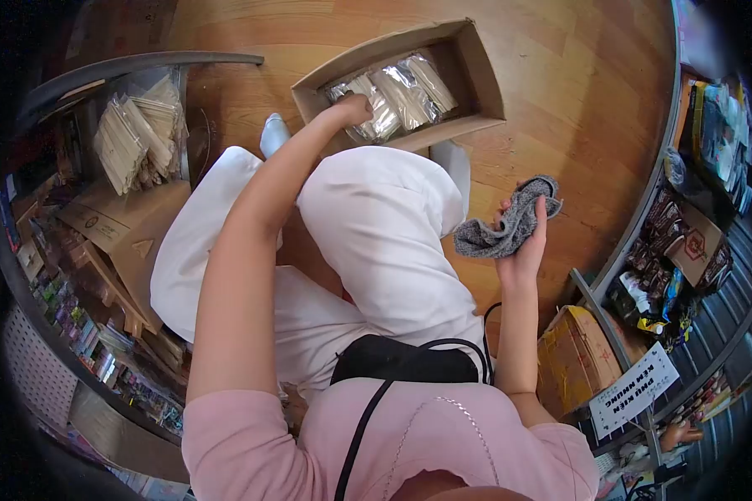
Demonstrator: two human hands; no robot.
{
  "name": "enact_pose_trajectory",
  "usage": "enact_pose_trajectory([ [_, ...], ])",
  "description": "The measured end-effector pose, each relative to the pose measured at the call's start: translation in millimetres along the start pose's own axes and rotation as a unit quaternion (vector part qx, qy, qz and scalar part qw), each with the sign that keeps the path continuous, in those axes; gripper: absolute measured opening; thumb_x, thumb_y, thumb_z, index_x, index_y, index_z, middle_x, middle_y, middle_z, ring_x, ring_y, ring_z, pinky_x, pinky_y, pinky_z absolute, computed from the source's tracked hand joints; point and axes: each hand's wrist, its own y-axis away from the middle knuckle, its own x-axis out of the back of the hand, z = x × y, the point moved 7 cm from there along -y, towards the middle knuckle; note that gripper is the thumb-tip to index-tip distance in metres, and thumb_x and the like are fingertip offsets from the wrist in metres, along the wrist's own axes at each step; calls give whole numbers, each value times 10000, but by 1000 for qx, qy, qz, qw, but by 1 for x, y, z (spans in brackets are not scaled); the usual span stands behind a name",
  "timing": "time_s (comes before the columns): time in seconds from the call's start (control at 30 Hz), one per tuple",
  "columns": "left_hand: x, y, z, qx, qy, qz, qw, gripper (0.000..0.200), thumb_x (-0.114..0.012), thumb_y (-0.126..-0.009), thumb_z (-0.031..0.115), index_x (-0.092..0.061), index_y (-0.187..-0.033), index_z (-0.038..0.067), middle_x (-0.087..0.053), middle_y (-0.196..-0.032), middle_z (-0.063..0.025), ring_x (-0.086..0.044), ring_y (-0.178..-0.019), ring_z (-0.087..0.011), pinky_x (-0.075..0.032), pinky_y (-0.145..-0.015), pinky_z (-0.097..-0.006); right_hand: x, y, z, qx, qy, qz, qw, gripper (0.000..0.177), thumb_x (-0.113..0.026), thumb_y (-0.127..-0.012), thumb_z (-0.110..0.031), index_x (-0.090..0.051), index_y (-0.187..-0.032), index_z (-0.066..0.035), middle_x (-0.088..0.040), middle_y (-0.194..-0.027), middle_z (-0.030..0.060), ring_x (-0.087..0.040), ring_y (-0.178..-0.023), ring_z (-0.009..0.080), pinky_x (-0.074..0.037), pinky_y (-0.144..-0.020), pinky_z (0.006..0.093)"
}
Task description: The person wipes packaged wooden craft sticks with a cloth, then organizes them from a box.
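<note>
My left hand (355, 109) reaches into an open cardboard box (487, 71) on the floor. Its fingers are curled at the left end of the clear plastic packets of pale wooden sticks (405, 90), which lie side by side inside. The fingertips are partly hidden against the nearest packet. My right hand (522, 255) is raised off to the right of my knee, holding a crumpled grey knitted cloth (510, 224). The cloth lies across the palm, with the thumb and fingers around it.
On the left, a shelf carries more bagged wooden sticks (142, 138) and a cardboard carton (129, 230). The right shelf holds dark packaged goods (656, 242) and a printed sign (635, 391). A worn carton (578, 359) stands at lower right. Wood flooring (576, 108) surrounds my crouched legs.
</note>
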Motion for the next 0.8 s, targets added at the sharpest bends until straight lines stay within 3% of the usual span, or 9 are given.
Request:
enact_pose_trajectory([
  [0.1, -9, 4, -7, -16, 10, 152, 988, 481, -652, -743, 300, -565, -1082, -31, -526, -1153, -258, -522, -1076, -362, -439, -898, -394, 3, 2, 2, 2, -7, -12, 1000, 357, -449, -923, -378, -490, -1132, -91, -527, -792, 59, -483, -631, 126, -413, -538, 227],
  [0.23, -24, 14, 8, -10, 22, 155, 988, 554, -701, -712, 335, -545, -1084, -44, -495, -1184, -264, -483, -1116, -381, -421, -926, -406, 10, 6, 4, -2, -9, 8, 1000, 362, -450, -923, -373, -490, -1145, -90, -534, -788, 65, -490, -630, 127, -425, -549, 229],
  [0.27, -25, 20, 14, -11, 14, 204, 979, 456, -672, -730, 244, -555, -1057, -51, -531, -1135, -266, -512, -1077, -385, -428, -915, -415, 11, 6, 4, -1, -7, 8, 1000, 362, -450, -923, -373, -490, -1145, -90, -534, -788, 65, -490, -630, 127, -425, -549, 229],
  [0.37, -29, 9, 9, 41, 71, 180, 980, 375, -590, -759, 153, -546, -1081, -34, -572, -1051, -261, -543, -1019, -396, -435, -904, -424, 15, 6, 3, 3, -21, 26, 999, 359, -443, -926, -371, -493, -1148, -93, -536, -789, 66, -492, -629, 131, -426, -552, 233],
  [0.43, -20, 14, 10, 54, 72, 230, 969, 313, -515, -769, 97, -538, -1062, -10, -589, -992, -262, -560, -981, -402, -438, -879, -433, 17, 6, -3, 22, 1, 42, 999, 356, -442, -923, -404, -507, -1096, -100, -538, -791, 66, -489, -625, 139, -417, -545, 244],
  [0.5, -3, 35, 17, 39, 273, 257, 926, 255, -491, -802, 126, -520, -1021, -2, -578, -1013, -271, -559, -986, -394, -435, -849, -439, 21, 9, -3, 22, 10, 34, 999, 401, -442, -909, -458, -506, -1071, -97, -548, -823, 56, -509, -699, 141, -434, -592, 252],
  [0.53, 9, 44, 22, -24, 284, 320, 904, 202, -482, -835, 128, -501, -981, -10, -592, -981, -266, -577, -946, -389, -446, -802, -435, 23, 11, -3, 22, 19, 25, 999, 448, -441, -896, -511, -506, -1045, -93, -558, -856, 46, -530, -774, 142, -452, -640, 259],
  [0.67, 42, 99, 22, -62, 299, 391, 868, 228, -542, -864, 187, -511, -969, -13, -634, -888, -222, -635, -797, -336, -489, -711, -390, 9, 28, -10, 13, 3, -89, 996, 544, -389, -874, -600, -502, -1012, -86, -565, -816, 51, -538, -714, 147, -453, -627, 260],
  [0.8, 80, 182, 31, -129, 257, 485, 826, 207, -562, -863, 168, -539, -961, -14, -650, -858, -195, -653, -813, -275, -506, -704, -333, -2, 53, -20, 38, 38, -108, 993, 563, -386, -860, -621, -506, -1009, -92, -561, -787, 58, -539, -660, 149, -453, -598, 262],
])
